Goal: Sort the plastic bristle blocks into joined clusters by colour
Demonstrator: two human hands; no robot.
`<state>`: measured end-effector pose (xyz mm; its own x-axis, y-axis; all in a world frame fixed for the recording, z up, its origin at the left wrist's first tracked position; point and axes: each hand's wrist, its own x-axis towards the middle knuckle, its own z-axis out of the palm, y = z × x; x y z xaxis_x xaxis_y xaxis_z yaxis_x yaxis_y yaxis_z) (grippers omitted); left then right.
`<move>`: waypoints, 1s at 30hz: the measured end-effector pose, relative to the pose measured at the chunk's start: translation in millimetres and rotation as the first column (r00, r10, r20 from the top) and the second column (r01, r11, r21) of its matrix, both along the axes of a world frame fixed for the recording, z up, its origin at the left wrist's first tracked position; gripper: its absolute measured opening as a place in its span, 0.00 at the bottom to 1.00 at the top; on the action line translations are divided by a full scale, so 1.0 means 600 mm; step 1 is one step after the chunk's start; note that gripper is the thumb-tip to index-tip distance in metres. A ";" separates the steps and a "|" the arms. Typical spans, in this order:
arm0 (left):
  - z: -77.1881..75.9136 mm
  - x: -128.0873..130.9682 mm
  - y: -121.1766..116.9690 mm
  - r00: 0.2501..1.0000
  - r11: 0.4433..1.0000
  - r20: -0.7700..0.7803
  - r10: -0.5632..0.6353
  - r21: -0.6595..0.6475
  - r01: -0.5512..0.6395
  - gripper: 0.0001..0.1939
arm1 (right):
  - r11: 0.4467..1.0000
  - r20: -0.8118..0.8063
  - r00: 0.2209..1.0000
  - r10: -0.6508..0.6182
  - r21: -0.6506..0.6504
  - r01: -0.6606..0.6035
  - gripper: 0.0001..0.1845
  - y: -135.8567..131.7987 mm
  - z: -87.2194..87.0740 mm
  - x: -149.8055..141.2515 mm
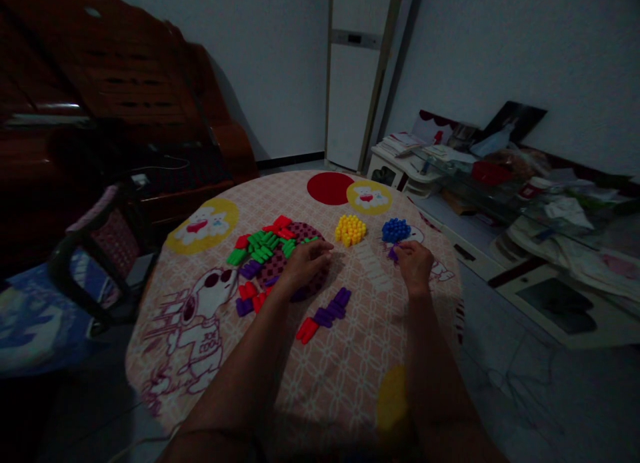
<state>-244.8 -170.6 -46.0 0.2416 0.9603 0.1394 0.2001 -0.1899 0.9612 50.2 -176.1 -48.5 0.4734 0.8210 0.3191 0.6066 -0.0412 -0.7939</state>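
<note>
My left hand (309,262) is over the right side of the loose pile, fingers stretched to the right and apart, with nothing visible in them. Beside it lie green toy blocks (263,246), red toy blocks (249,292) and several purple ones, partly hidden by the hand. At the right, my right hand (417,263) pinches a purple toy block (393,252) just in front of a tight cluster of blue blocks (395,230). A cluster of yellow blocks (351,230) stands between the hands, farther back. Nearer me lie purple blocks (333,308) and a red block (307,330).
A patterned cloth (345,396) covers the round table. A chair (100,256) stands at the left, before a wooden sofa (125,83). To the right is a low cabinet (545,296) heaped with papers and bags. A tall white unit (354,96) stands behind.
</note>
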 end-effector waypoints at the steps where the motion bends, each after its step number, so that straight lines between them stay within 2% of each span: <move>1: 0.000 -0.002 0.001 1.000 1.000 -0.014 0.005 0.012 -0.005 0.21 | 1.000 0.058 0.998 -0.029 0.008 0.029 0.09 -0.001 -0.002 0.005; 8: 0.011 -0.013 0.002 0.998 0.998 -0.048 0.043 0.036 -0.041 0.20 | 0.997 0.356 0.932 -0.065 0.058 0.047 0.06 0.002 -0.018 0.008; 12: 0.021 -0.013 -0.002 0.996 0.998 -0.082 0.043 0.040 -0.040 0.19 | 0.997 0.441 0.895 -0.071 0.040 0.059 0.05 0.005 -0.020 0.002; 15: 0.035 -0.028 -0.003 0.978 0.994 -0.187 0.093 0.079 -0.079 0.17 | 0.995 0.461 0.882 -0.096 0.051 0.082 0.05 0.001 -0.016 -0.001; 18: 0.055 -0.074 -0.002 0.894 0.964 -0.368 0.255 0.164 -0.207 0.15 | 0.990 0.451 0.883 -0.132 0.110 0.091 0.07 -0.004 -0.011 -0.002; 21: 0.073 -0.144 -0.005 0.742 0.898 -0.506 0.439 0.254 -0.358 0.14 | 0.981 0.421 0.893 -0.160 0.167 0.097 0.10 -0.007 -0.009 -0.002; 23: 0.078 -0.192 -0.010 0.660 0.869 -0.569 0.491 0.261 -0.421 0.12 | 0.979 0.402 0.902 -0.158 0.181 0.090 0.10 -0.007 -0.009 -0.004; 26: 0.072 -0.243 -0.017 0.634 0.905 -0.671 0.385 0.140 -0.402 0.08 | 0.980 0.378 0.917 -0.131 0.188 0.063 0.11 -0.005 -0.011 -0.012; 28: 0.062 -0.256 -0.017 0.628 0.937 -0.731 0.266 0.044 -0.346 0.07 | 0.981 0.364 0.924 -0.115 0.189 0.048 0.12 -0.005 -0.011 -0.018; 30: 0.051 -0.256 -0.013 0.593 0.946 -0.779 0.206 0.003 -0.324 0.08 | 0.980 0.352 0.931 -0.098 0.195 0.029 0.13 -0.006 -0.011 -0.022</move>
<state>-398.5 -178.5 -15.2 -0.0654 0.9931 -0.0976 0.8888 0.1024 0.4467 36.8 -179.6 -55.2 0.3487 0.7041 0.6186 0.8525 0.0360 -0.5216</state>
